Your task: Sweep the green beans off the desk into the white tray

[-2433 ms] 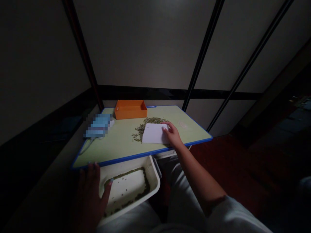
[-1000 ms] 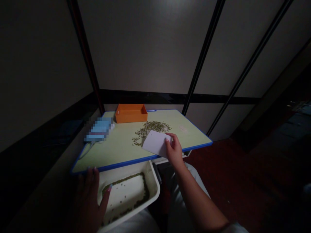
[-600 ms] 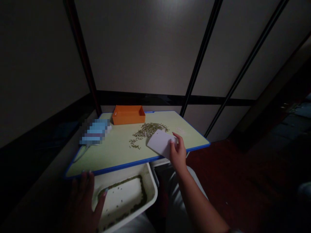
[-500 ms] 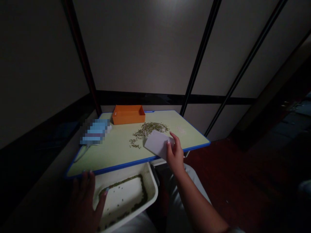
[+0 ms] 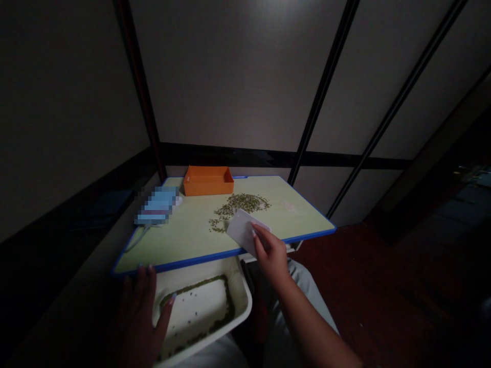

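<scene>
My right hand (image 5: 269,251) pinches a flat white scraper card (image 5: 242,230), held tilted just above the near edge of the small green table (image 5: 184,235). A scatter of small green beans (image 5: 240,203) lies on the table beyond the card. My left hand (image 5: 140,312) grips the left rim of a white tray (image 5: 241,286) resting on my lap below the table edge. Green beans line the tray's inner edges.
An orange box (image 5: 207,181) stands at the table's back edge. A blurred blue object (image 5: 158,204) with a cable lies at the table's left. Pale wall panels with dark frames rise behind. Dark red floor lies to the right.
My right hand has drawn the card back from the bean pile toward the near table edge and lifted it to a tilt. My left hand has kept its grip on the tray.
</scene>
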Motion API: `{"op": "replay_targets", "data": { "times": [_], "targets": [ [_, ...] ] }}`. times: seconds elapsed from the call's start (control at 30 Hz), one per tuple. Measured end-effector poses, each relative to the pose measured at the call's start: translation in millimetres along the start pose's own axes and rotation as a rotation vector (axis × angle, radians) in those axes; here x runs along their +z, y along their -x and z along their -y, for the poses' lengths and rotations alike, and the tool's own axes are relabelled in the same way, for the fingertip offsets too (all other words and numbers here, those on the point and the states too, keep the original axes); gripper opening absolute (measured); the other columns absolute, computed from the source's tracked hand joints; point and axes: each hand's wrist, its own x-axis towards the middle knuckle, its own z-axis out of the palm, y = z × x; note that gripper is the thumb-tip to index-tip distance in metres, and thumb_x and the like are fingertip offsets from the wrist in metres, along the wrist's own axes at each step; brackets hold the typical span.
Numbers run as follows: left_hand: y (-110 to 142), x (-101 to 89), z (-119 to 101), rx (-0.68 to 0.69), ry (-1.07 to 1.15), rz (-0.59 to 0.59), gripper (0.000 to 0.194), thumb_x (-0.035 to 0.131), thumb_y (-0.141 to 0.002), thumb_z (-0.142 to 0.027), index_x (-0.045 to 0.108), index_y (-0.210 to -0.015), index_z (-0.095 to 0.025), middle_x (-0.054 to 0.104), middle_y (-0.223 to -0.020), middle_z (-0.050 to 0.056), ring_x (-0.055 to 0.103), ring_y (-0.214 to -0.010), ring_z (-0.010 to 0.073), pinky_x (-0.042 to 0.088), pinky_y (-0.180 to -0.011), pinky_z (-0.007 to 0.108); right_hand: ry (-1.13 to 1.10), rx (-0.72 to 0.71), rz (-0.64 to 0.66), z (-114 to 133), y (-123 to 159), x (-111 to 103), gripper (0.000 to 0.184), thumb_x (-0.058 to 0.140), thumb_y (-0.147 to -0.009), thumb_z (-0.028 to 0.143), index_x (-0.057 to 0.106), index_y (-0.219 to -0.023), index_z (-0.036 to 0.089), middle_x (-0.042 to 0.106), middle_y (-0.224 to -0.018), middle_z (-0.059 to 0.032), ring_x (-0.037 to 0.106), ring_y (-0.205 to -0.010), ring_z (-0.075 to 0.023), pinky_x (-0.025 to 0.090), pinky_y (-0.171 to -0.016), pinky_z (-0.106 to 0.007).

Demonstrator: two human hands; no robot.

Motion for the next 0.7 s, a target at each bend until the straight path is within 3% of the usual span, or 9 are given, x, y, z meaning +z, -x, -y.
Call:
{"op": "replay_targets", "data": {
  "times": [0.23,0.43,0.57,0.63,0.7],
  "targets": [
    [0.7,0.2,-0.5,0.038,-0.019,-0.033,0.070,0.033,-0.092,-0.044,0.014,-0.154,-0.020,0.036,-0.157,0.021,0.023,-0.150,0.0413,0.040,-0.111,0.067,0.063,0.049,-0.052,-5.5,-6.6,-11.3,0.031,0.055,-0.090,0.030,0.075,-0.111,0.019,0.078,-0.110,-0.0105,0.075,-0.102,-0.0255,0.061,-0.091,-0.039],
    [1.4,0.5,1.3,0.003,0.006,0.003,0.071,0.033,-0.091,-0.047,0.018,-0.153,-0.018,0.033,-0.158,0.021,0.017,-0.153,0.0384,0.033,-0.117,0.065,0.102,0.029,-0.116,-6.2,-7.8,-15.1,0.033,0.052,-0.092,0.030,0.074,-0.113,0.016,0.076,-0.114,-0.0131,0.074,-0.105,-0.0260,0.060,-0.093,-0.040],
    [1.8,2.4,3.3,-0.022,0.029,0.028,0.071,0.030,-0.091,-0.049,0.019,-0.153,-0.016,0.031,-0.160,0.021,0.013,-0.153,0.0384,0.031,-0.119,0.066,0.192,-0.100,-0.057,3.2,0.4,-7.3,0.037,0.050,-0.093,0.024,0.067,-0.126,0.016,0.075,-0.118,-0.0139,0.074,-0.104,-0.0239,0.061,-0.090,-0.036],
    [1.9,4.5,6.6,-0.033,0.041,0.039,0.072,0.030,-0.090,-0.049,0.017,-0.154,-0.017,0.027,-0.162,0.020,0.011,-0.153,0.0382,0.029,-0.120,0.066,0.291,-0.233,0.019,8.5,5.4,-1.7,0.044,0.050,-0.091,0.017,0.062,-0.134,0.015,0.076,-0.115,-0.0150,0.075,-0.099,-0.0234,0.062,-0.086,-0.034],
    [2.2,8.1,12.9,-0.027,0.053,0.060,0.075,0.033,-0.089,-0.048,0.011,-0.155,-0.020,0.020,-0.165,0.016,0.009,-0.153,0.0381,0.027,-0.121,0.067,0.358,-0.380,0.061,13.0,9.7,3.5,0.053,0.048,-0.086,0.008,0.058,-0.138,0.013,0.073,-0.121,-0.0164,0.073,-0.106,-0.0239,0.061,-0.090,-0.036]
  ]
}}
